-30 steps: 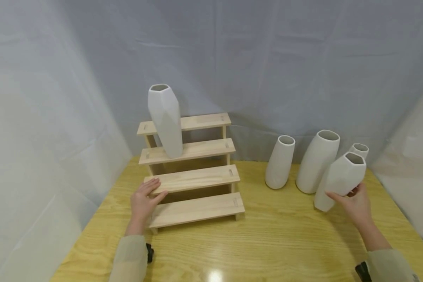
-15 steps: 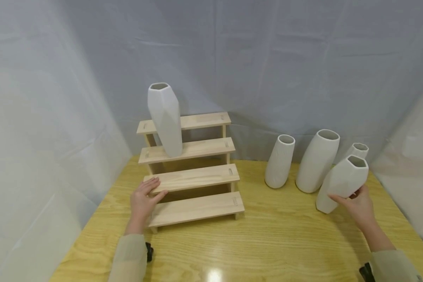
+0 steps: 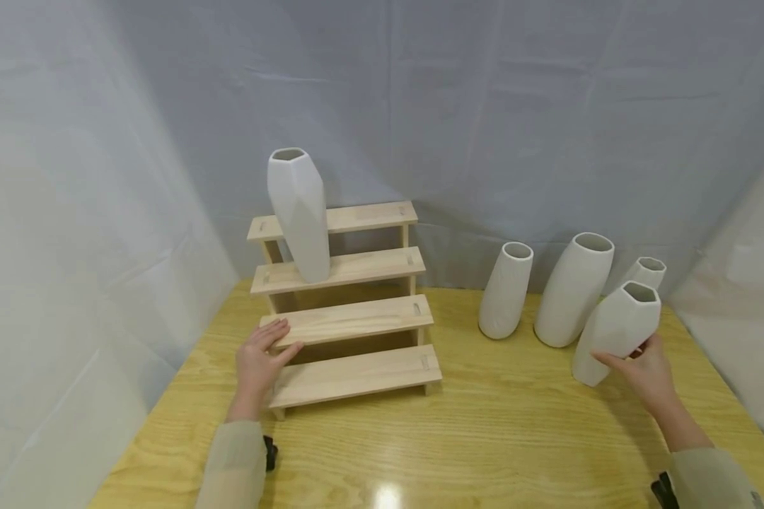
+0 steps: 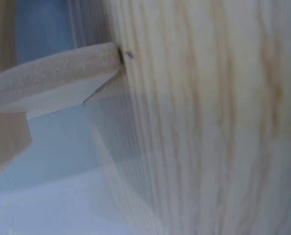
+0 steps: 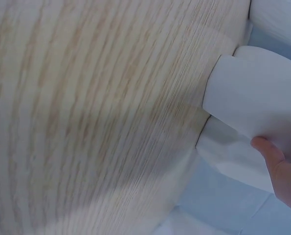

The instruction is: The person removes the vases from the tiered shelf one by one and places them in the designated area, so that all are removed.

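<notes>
My right hand (image 3: 643,371) grips a white faceted vase (image 3: 617,332) low on its side, thumb at the front and fingers behind. Its base is at the tabletop, as the right wrist view also shows with the vase (image 5: 253,93) and my thumb against it. At the left, my left hand (image 3: 259,360) rests on the left end of a four-step wooden display stand (image 3: 356,322), fingers on the second step from the bottom and thumb by its front edge. A tall white faceted vase (image 3: 299,219) stands on the stand's third step.
Right of the stand are a slim white vase (image 3: 506,293) and a wider rounded vase (image 3: 573,293). Another white vase (image 3: 647,270) is partly hidden behind the gripped one. A grey-white curtain (image 3: 452,141) hangs behind the wooden table (image 3: 471,438).
The gripped vase and my right hand have shifted slightly right and toward me, the vase coming down a little. My left hand and the stand have stayed put.
</notes>
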A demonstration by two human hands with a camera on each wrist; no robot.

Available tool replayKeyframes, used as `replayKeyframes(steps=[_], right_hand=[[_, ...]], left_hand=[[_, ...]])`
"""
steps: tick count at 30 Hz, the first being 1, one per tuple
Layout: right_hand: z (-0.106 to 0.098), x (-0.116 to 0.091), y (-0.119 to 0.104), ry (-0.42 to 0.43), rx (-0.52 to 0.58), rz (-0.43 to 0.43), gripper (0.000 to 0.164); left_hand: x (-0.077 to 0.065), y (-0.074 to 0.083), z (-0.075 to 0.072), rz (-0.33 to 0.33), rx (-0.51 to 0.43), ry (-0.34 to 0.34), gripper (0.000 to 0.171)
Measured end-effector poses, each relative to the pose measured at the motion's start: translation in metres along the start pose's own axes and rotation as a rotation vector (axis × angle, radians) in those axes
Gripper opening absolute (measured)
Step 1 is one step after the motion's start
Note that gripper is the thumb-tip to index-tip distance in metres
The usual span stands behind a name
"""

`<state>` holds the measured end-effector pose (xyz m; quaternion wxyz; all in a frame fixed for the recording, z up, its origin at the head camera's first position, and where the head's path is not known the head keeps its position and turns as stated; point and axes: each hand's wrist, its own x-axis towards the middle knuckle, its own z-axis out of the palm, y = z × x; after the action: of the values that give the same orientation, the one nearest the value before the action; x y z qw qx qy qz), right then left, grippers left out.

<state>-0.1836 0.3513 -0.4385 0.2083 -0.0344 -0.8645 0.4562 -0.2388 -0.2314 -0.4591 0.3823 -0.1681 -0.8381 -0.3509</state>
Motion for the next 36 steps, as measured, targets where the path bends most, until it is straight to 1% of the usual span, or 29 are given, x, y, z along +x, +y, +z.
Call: replayKeyframes(steps=[4,7,8,11,15,19,21,22,25,26,28,29,32,33,36], right_hand=[[0.000,0.001,0.001,-0.013,-0.034,0.046,0.059],[-0.001,0.001,0.002,-0.031,-0.023,0.065,0.065],[-0.002,0.001,0.003,-0.038,-0.019,0.063,0.065],[-0.005,0.001,0.002,-0.056,0.000,0.046,0.058],[-0.011,0.002,0.002,-0.106,0.032,0.021,0.051],[-0.015,0.003,0.006,-0.151,0.048,0.023,0.053],[-0.016,0.005,0.012,-0.162,0.056,0.028,0.054],[-0.016,0.006,0.016,-0.158,0.085,0.038,0.054],[-0.018,0.009,0.027,-0.186,0.114,0.032,0.055],[-0.018,0.010,0.030,-0.180,0.151,0.040,0.054],[-0.019,0.011,0.032,-0.197,0.168,0.035,0.054],[-0.020,0.011,0.031,-0.216,0.152,0.022,0.054],[-0.021,0.010,0.027,-0.226,0.153,0.025,0.053],[-0.023,0.010,0.024,-0.241,0.121,0.015,0.053],[-0.024,0.010,0.020,-0.241,0.094,0.022,0.052]], left_hand=[[0.001,0.002,-0.001,-0.013,0.003,-0.011,0.043],[0.001,0.002,-0.001,-0.007,0.003,-0.012,0.043],[0.001,0.002,-0.001,-0.006,0.003,-0.011,0.043],[0.001,0.002,-0.001,-0.012,0.001,-0.012,0.043],[0.001,0.001,-0.001,-0.016,-0.001,-0.011,0.044],[0.001,0.000,-0.001,-0.005,0.000,-0.006,0.043],[0.001,0.001,-0.001,-0.005,-0.002,-0.007,0.043],[0.001,0.001,-0.001,-0.008,-0.004,-0.009,0.043],[0.001,0.002,-0.002,-0.018,-0.008,-0.012,0.043],[0.001,0.002,-0.002,-0.018,-0.008,-0.011,0.043],[0.001,0.002,-0.001,-0.016,-0.006,-0.011,0.043],[0.001,0.001,-0.001,-0.013,-0.002,-0.011,0.043],[0.001,0.000,-0.001,-0.009,0.007,-0.015,0.044],[0.000,0.000,-0.001,-0.010,0.008,-0.018,0.044],[0.000,0.000,-0.001,-0.021,0.012,-0.025,0.044]])
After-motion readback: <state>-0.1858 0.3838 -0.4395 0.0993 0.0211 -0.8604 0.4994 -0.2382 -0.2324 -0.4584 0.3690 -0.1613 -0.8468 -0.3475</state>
